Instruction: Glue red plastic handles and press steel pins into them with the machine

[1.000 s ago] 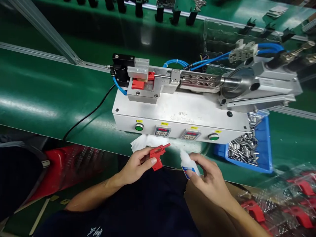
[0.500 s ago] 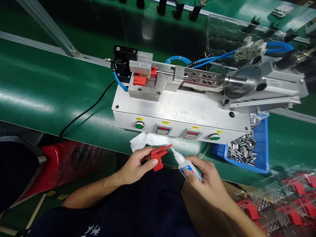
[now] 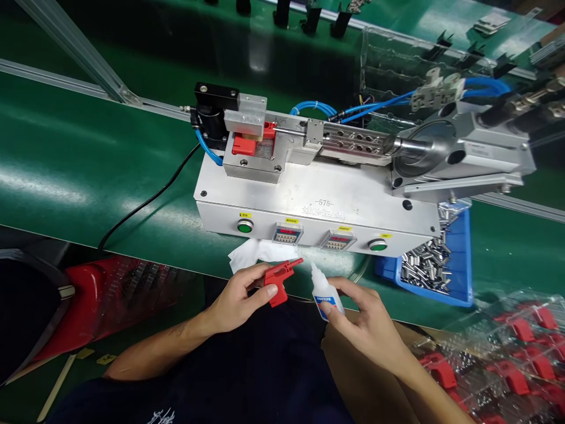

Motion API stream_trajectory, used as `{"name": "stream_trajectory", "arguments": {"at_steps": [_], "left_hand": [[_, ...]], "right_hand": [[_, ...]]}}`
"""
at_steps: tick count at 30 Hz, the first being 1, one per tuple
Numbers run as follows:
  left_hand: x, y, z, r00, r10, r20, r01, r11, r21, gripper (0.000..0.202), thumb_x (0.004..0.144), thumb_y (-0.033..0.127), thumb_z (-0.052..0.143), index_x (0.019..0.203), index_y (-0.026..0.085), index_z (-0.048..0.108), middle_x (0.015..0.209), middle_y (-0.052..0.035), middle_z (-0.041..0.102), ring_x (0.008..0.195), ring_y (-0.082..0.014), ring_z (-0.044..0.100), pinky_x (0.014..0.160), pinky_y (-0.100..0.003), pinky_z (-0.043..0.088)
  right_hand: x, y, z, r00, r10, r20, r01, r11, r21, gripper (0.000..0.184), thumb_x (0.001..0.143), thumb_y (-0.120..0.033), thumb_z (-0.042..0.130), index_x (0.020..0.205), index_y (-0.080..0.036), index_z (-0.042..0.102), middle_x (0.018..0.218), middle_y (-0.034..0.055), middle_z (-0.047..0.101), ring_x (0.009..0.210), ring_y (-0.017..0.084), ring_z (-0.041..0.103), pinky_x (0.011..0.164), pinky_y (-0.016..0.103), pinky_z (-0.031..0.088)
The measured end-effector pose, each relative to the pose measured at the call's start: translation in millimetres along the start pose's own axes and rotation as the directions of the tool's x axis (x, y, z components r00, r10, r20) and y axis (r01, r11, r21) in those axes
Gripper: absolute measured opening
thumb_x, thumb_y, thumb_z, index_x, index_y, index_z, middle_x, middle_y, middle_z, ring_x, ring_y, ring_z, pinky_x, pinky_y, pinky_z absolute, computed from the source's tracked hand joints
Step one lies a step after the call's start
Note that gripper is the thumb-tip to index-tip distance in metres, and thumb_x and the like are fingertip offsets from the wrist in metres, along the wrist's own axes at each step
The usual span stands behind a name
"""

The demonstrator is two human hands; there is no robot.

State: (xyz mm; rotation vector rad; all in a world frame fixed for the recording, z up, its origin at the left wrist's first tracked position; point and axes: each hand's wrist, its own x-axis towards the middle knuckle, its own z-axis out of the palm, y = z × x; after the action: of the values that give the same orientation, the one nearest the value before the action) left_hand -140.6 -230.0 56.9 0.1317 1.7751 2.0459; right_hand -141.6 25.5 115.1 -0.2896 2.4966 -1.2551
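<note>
My left hand grips a small red plastic part shaped like a pistol, its tip pointing right. My right hand is closed round a small white glue bottle with a blue and red label. The bottle's nozzle points up and left, a short gap from the red part's tip. Both hands hover at the near edge of the green conveyor belt, just in front of a grey metal press machine. Another red part sits clamped in the machine's fixture.
A white cloth lies under the machine's front panel with its green buttons and two displays. A blue tray of several metal pins stands at the right. Clear bags of red parts lie at the lower right. A red bin sits lower left.
The glue bottle's nozzle came up to the red part's tip half a second ago, then pulled back and tilted more upright. My left hand kept its hold.
</note>
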Motion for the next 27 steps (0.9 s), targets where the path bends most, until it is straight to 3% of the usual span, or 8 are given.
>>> {"name": "stream_trajectory", "arguments": {"at_steps": [5,9,12,15,19,21,23,27], "left_hand": [[-5.7,-7.6,2.2,0.995,-0.081,-0.067,0.079,0.997,-0.026,0.038,0.096,0.049,0.072,0.121,0.021,0.074,0.099,-0.0059,0.078,0.087,-0.0212,0.073,0.082,-0.030,0.060],[-11.0,-24.5,-4.0,0.976,-0.174,-0.131,0.176,0.984,0.003,0.052,0.090,0.053,0.078,0.129,0.019,0.070,0.099,-0.0075,0.079,0.087,-0.0238,0.075,0.080,-0.032,0.063],[-10.7,-36.9,-12.3,0.961,-0.239,-0.143,0.239,0.971,-0.015,0.064,0.086,0.056,0.081,0.136,0.018,0.066,0.101,-0.0093,0.078,0.091,-0.0253,0.074,0.080,-0.032,0.063],[-10.9,-43.2,-18.4,0.943,-0.279,-0.181,0.275,0.960,-0.051,0.070,0.083,0.058,0.082,0.139,0.020,0.065,0.104,-0.0087,0.078,0.094,-0.0236,0.074,0.082,-0.028,0.062],[-10.7,-43.7,-19.3,0.926,-0.300,-0.229,0.288,0.954,-0.085,0.076,0.076,0.058,0.087,0.139,0.021,0.064,0.102,-0.0073,0.078,0.091,-0.0225,0.072,0.078,-0.025,0.061],[-9.1,-41.7,-16.0,0.922,-0.288,-0.258,0.276,0.958,-0.083,0.077,0.077,0.058,0.087,0.139,0.021,0.063,0.102,-0.0074,0.078,0.090,-0.0222,0.072,0.075,-0.024,0.060],[-6.7,-38.3,-10.7,0.923,-0.274,-0.271,0.264,0.962,-0.071,0.076,0.076,0.060,0.087,0.137,0.021,0.064,0.101,-0.0079,0.077,0.089,-0.0225,0.071,0.073,-0.024,0.059],[-4.7,-26.8,5.2,0.937,-0.243,-0.253,0.238,0.970,-0.049,0.076,0.070,0.061,0.091,0.130,0.021,0.066,0.094,-0.0069,0.075,0.083,-0.0218,0.069,0.073,-0.026,0.059]], "right_hand": [[2.2,32.1,16.2,1.000,-0.026,-0.009,0.024,0.993,-0.114,0.019,0.095,-0.023,0.061,0.113,-0.023,0.065,0.108,0.0066,0.078,0.097,0.024,0.075,0.091,0.037,0.058],[2.9,58.4,30.5,0.997,0.023,0.067,-0.005,0.966,-0.258,0.029,0.092,-0.014,0.062,0.120,-0.020,0.065,0.117,0.0110,0.076,0.107,0.027,0.072,0.094,0.039,0.058],[-3.5,60.9,23.3,0.994,0.037,0.100,-0.005,0.953,-0.304,0.047,0.091,-0.014,0.067,0.137,-0.017,0.060,0.129,0.0152,0.072,0.117,0.029,0.068,0.098,0.040,0.056],[-20.0,49.6,-10.4,0.993,-0.005,0.117,0.039,0.956,-0.291,0.058,0.090,-0.014,0.068,0.146,-0.016,0.054,0.138,0.0167,0.067,0.124,0.029,0.065,0.100,0.039,0.055],[-40.7,42.1,-86.7,0.997,-0.045,0.065,0.057,0.977,-0.204,0.019,0.100,-0.022,0.056,0.110,-0.018,0.071,0.110,0.0083,0.077,0.098,0.021,0.072,0.092,0.033,0.054],[-39.8,51.9,-120.6,0.997,0.039,-0.062,-0.053,0.967,-0.248,0.018,0.101,-0.025,0.054,0.097,-0.019,0.070,0.098,0.0052,0.077,0.089,0.018,0.071,0.087,0.031,0.053],[-29.2,71.3,-141.5,0.955,0.185,-0.231,-0.258,0.904,-0.340,0.016,0.098,-0.021,0.054,0.092,-0.018,0.069,0.093,0.0051,0.077,0.085,0.018,0.070,0.083,0.029,0.051],[4.4,117.6,-146.0,0.853,0.321,-0.411,-0.485,0.777,-0.401,0.013,0.083,-0.007,0.058,0.085,-0.016,0.068,0.085,0.0091,0.075,0.081,0.022,0.068,0.075,0.029,0.047]]}}
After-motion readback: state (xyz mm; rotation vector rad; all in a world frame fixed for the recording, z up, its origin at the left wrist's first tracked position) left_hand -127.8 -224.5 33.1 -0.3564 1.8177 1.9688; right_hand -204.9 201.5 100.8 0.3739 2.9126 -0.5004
